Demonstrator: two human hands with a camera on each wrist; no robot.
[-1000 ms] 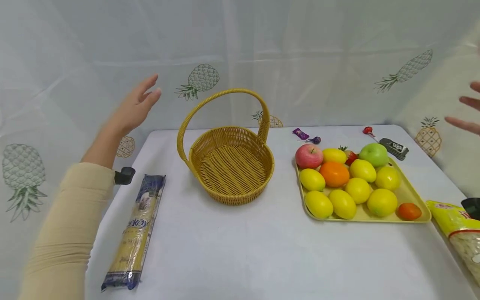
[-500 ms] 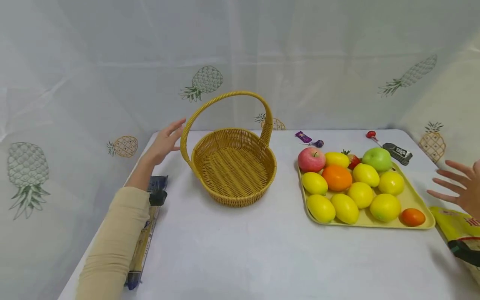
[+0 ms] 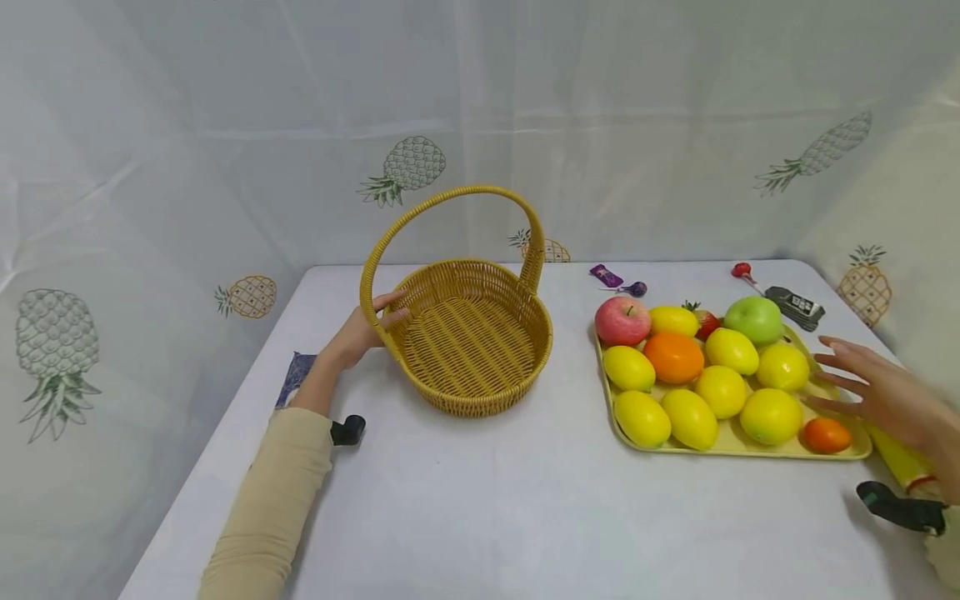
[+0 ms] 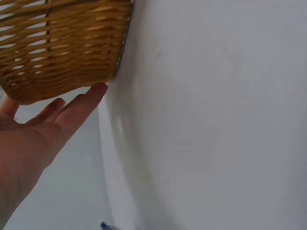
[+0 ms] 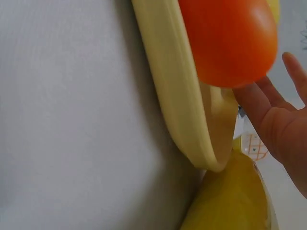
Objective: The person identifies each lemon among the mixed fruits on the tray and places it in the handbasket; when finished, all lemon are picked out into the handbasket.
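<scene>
A yellow-brown wicker basket [image 3: 472, 406] with a tall arched handle stands at the middle left of the table. My left hand [image 3: 356, 337] is at its left side, fingers extended beside the foot of the handle. From the left wrist, the fingertips lie right against the woven wall [image 4: 72, 62]. Over the right end of a pale yellow tray [image 3: 738, 452], my right hand [image 3: 896, 400] spreads its fingers and grips nothing. The nearest fruit to it is a small orange-red tomato-like one [image 3: 827, 435], which fills the top of the right wrist view. Several lemons [image 3: 690, 417] share the tray.
Also on the tray are a red apple [image 3: 623, 322], a green apple [image 3: 753, 320], an orange [image 3: 674, 357] and a strawberry [image 3: 707, 322]. Wrapped sweets [image 3: 795, 307] lie behind it. A yellow bag [image 3: 896, 454] is at right; the left arm mostly covers a pasta packet [image 3: 295, 375].
My left hand has come down and rightward to the basket's left rim. The right hand has moved in from the right edge to the tray. Basket and fruit keep their places.
</scene>
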